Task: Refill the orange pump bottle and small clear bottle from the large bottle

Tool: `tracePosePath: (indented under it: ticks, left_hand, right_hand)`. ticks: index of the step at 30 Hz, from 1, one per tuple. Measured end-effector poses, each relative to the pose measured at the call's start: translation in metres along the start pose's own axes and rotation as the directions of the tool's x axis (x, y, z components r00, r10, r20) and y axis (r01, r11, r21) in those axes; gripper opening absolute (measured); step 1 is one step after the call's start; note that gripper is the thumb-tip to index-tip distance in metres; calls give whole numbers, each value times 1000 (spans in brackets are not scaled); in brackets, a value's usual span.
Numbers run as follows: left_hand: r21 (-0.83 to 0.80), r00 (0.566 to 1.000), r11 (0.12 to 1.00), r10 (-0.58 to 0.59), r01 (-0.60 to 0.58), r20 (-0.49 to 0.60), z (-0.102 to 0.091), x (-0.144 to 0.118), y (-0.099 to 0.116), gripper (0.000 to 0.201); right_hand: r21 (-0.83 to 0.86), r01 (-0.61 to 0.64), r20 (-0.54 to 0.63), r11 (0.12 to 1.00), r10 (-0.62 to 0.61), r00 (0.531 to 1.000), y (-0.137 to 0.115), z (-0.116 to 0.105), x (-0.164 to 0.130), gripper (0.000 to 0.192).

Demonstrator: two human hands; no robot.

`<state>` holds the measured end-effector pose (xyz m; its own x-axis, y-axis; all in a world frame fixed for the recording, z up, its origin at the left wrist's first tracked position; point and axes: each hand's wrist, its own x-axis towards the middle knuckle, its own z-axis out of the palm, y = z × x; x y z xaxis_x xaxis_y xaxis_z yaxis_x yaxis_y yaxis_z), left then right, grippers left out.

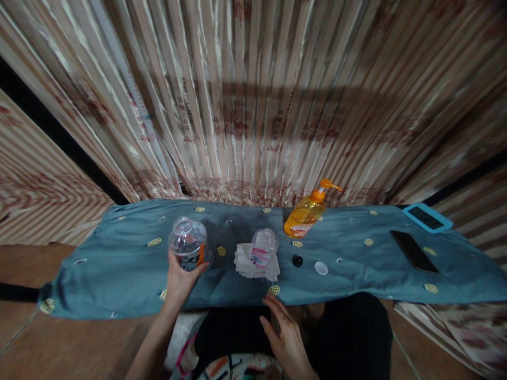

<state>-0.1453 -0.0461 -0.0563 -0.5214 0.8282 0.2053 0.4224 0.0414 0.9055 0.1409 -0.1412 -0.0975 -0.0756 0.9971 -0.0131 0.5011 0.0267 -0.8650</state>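
Our left hand [180,279] wraps its fingers around the uncapped bottle [189,244] on the worktop [119,264]. A second open bottle [263,246] sits on a cloth [245,266]; both caps [297,260] lie off beside it. Our right hand [285,338] hangs empty, fingers loosely spread.

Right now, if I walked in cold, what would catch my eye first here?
Probably the orange pump bottle, standing bright at the back of the teal cloth near the striped curtain. Next, the left hand gripping a clear open bottle towards the cloth's left. A smaller bottle rests on a white rag at the centre.
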Motion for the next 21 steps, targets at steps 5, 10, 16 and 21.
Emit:
tracePosePath:
  ticks: [5, 10, 16, 21]
  left_hand:
    - [103, 988, 987, -117, 127, -98, 15, 6, 12, 82]
    - [46, 988, 992, -113, 118, -104, 10, -5, 20, 72]
    - [-98, 987, 989, -100, 112, 123, 0, -45, 44, 60]
    - [-192, 920, 964, -99, 183, 379, 5, -95, 77, 55]
  right_hand:
    - [63, -24, 107, 998, 17, 994, -7, 5, -6, 40]
    - [160, -72, 191, 984, 41, 981, -17, 12, -10, 37]
    - [392, -214, 241, 895, 124, 963, -15, 21, -11, 41]
    - [734, -356, 327, 578, 158, 932, -4, 21, -10, 62]
